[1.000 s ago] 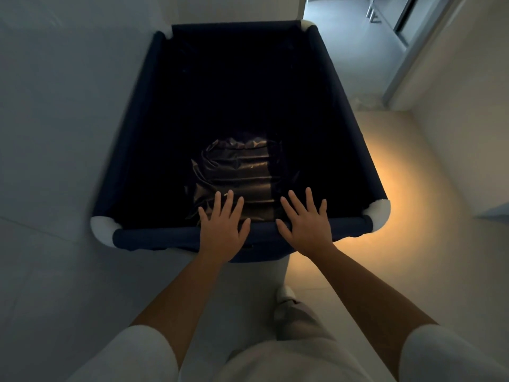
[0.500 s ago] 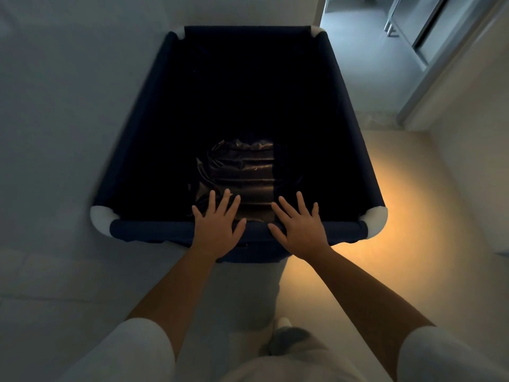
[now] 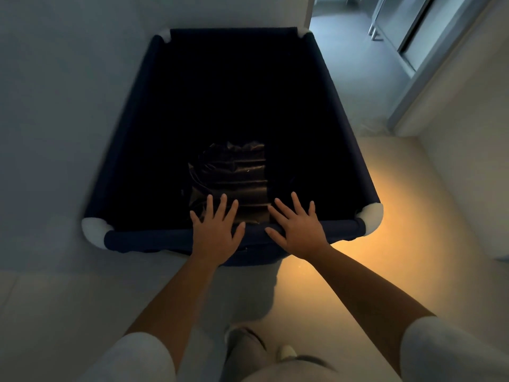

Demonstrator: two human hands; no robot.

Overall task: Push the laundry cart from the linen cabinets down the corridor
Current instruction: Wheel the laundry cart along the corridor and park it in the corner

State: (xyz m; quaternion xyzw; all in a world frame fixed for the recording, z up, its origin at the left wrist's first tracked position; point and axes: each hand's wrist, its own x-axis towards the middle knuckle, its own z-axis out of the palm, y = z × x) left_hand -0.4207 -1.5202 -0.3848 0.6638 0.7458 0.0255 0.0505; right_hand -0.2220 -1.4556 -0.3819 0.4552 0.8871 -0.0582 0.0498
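Laundry cart (image 3: 345,119): left hand (image 3: 216,234) and right hand (image 3: 298,230) lie flat on its near rim, apart, gripping nothing; they could slip, and the far-left corner could scrape the wall (image 3: 68,92).

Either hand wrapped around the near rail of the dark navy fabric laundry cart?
No, the left hand and right hand both press flat, fingers straight, on the near rail of the dark navy fabric laundry cart.
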